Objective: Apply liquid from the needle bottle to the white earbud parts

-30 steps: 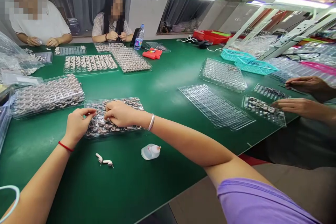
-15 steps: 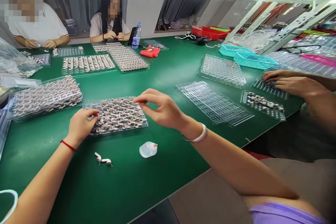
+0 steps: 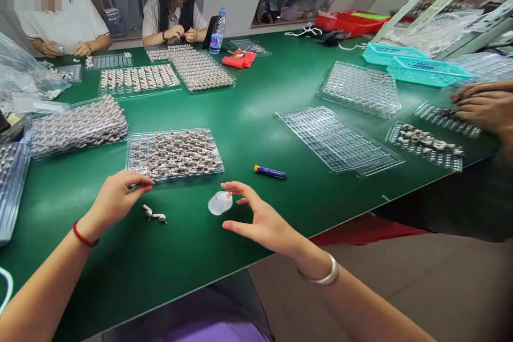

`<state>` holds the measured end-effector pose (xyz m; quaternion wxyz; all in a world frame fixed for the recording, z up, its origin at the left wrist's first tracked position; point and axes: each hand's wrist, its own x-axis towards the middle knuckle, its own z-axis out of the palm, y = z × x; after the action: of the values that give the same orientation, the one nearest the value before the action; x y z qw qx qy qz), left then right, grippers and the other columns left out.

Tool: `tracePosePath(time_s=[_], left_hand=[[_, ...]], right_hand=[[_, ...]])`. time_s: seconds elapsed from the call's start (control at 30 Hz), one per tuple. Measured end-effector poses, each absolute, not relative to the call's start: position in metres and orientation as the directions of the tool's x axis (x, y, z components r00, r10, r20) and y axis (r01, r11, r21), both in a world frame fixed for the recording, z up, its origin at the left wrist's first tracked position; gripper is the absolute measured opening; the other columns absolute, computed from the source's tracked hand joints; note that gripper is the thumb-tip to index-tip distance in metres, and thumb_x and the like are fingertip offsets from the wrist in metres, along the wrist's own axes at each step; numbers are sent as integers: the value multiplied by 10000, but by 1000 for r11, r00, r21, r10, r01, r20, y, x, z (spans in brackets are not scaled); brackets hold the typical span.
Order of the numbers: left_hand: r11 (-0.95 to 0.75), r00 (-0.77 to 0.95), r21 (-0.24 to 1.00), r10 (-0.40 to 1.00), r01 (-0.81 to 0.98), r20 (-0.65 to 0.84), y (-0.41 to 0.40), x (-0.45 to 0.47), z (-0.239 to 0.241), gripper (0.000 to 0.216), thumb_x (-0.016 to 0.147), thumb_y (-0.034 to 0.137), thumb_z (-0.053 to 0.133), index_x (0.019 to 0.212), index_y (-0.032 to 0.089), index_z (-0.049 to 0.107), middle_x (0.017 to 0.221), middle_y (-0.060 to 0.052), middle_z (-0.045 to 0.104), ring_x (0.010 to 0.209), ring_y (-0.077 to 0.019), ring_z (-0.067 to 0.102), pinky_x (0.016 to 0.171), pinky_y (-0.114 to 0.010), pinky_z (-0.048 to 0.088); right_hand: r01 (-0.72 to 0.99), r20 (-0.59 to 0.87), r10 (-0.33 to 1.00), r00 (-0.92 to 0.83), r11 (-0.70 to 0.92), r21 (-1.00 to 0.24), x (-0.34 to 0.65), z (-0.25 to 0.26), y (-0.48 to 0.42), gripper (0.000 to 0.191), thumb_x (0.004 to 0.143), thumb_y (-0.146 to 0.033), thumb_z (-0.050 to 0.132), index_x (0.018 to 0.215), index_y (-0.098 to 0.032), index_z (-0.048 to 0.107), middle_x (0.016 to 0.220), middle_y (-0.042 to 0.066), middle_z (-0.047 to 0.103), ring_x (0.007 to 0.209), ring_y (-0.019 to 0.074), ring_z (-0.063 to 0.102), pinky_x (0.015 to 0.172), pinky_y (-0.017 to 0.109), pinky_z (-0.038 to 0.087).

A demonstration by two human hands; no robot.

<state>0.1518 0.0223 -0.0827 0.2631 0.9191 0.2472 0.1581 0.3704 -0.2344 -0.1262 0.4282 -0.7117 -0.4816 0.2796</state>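
Observation:
My right hand (image 3: 256, 216) is open beside a small translucent squeeze bottle (image 3: 220, 203), its fingers and thumb spread around the bottle's tip side; whether a fingertip touches it I cannot tell. Close to the front left corner of a clear tray (image 3: 176, 175), my left hand (image 3: 118, 195) has its thumb and fingers pinched together; what is between them, if anything, is hidden. Rows of pale earbud shells (image 3: 180, 152) fill that tray. Two loose earbud shells (image 3: 154, 214) with thin wires lie on the green table, just right of my left hand.
A blue tube with an orange cap (image 3: 270, 172) lies right of the tray. Stacked filled trays (image 3: 78, 125) stand at left, clear trays (image 3: 340, 139) at right. Turquoise baskets (image 3: 428, 70) are at far right. Across the table sit two people; another person's hands (image 3: 483, 107) work at right.
My right hand has moved from above the tray down to the squeeze bottle and opened. My left hand has drawn back to the tray's front corner. The blue tube now shows.

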Motion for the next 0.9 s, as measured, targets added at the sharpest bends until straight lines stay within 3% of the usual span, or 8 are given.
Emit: tracePosePath(time_s=[0.23,0.37,0.67,0.73,0.8,0.9], left_hand=[[-643,783,532,618,550,-62,-20,135,-91,350,822,547,576,817,217,694,748,-14,667,657,-167,580,607,-285,416],[-601,740,489,655,633,-154,-27,132,-95,393,770,600,625,735,210,591,686,3,640,623,-169,566,550,-275,388],[-601,684,394,722,696,-106,-34,105,-78,210,816,380,539,758,211,649,702,-12,680,648,-191,605,602,-300,414],[-552,646,457,760,698,-68,-48,95,-76,261,847,416,525,862,220,698,780,-18,720,688,-194,634,650,-304,455],[-445,621,619,779,647,-88,-66,85,-78,297,849,463,559,953,243,728,871,-19,750,756,-194,675,706,-292,505],[-281,654,824,744,492,-138,-95,72,-87,250,832,450,620,934,265,754,917,-25,750,845,-192,698,716,-251,547]], right_hand=[[447,89,894,438,-131,-885,355,-141,-214,414,837,-409,650,1185,-201,566,1204,121,673,1107,283,629,1002,489,457],[384,100,890,444,-89,-919,346,-140,-219,422,835,-430,661,1169,-183,586,1170,124,679,1047,274,649,943,458,502],[103,24,946,323,-10,-995,313,-140,-238,478,882,-337,598,1326,-231,457,1085,74,620,877,188,624,772,328,540],[47,-1,948,318,-17,-999,302,-138,-240,494,863,-291,611,1312,-247,410,1021,52,606,798,163,599,693,289,528],[4,-10,945,326,-12,-1000,291,-137,-241,476,842,-259,625,1257,-255,392,1000,42,595,779,154,585,661,268,515],[44,26,947,320,13,-999,278,-137,-242,433,835,-242,631,1219,-255,430,1025,49,599,808,163,591,671,269,511]])
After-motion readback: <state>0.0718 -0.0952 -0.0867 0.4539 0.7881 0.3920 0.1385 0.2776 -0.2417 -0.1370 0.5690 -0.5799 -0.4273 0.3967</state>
